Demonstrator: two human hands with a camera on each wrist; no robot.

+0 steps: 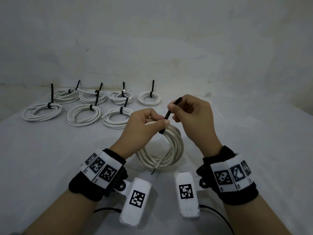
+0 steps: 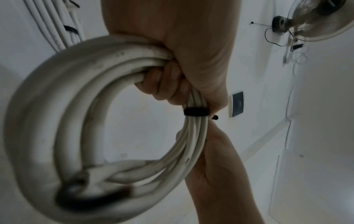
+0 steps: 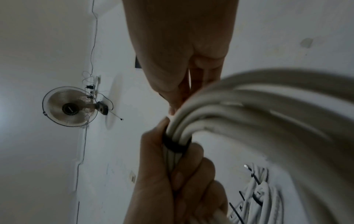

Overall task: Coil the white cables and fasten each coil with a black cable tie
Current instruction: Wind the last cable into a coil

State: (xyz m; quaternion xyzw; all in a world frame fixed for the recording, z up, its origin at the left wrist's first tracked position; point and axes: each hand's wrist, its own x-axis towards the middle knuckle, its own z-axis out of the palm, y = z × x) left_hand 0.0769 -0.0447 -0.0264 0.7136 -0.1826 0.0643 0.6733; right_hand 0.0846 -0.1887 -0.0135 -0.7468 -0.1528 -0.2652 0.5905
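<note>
A coil of white cable [image 1: 167,150] hangs upright above the white table [image 1: 50,158]. My left hand [image 1: 157,120] grips its top, fingers curled round the strands [image 2: 57,106]. A black cable tie [image 1: 170,111] is looped around the bundle just beside those fingers, showing as a tight band [image 2: 195,111] [image 3: 175,146]. My right hand [image 1: 172,107] pinches the tie's free tail, which sticks up and to the right. One cut cable end [image 1: 156,167] pokes out at the coil's bottom.
Several white coils fastened with black ties lie at the back left, such as the nearest coil [image 1: 116,117] and the rightmost coil [image 1: 149,98]. A wall rises behind them. Thin black wires [image 1: 105,209] trail near my wrists.
</note>
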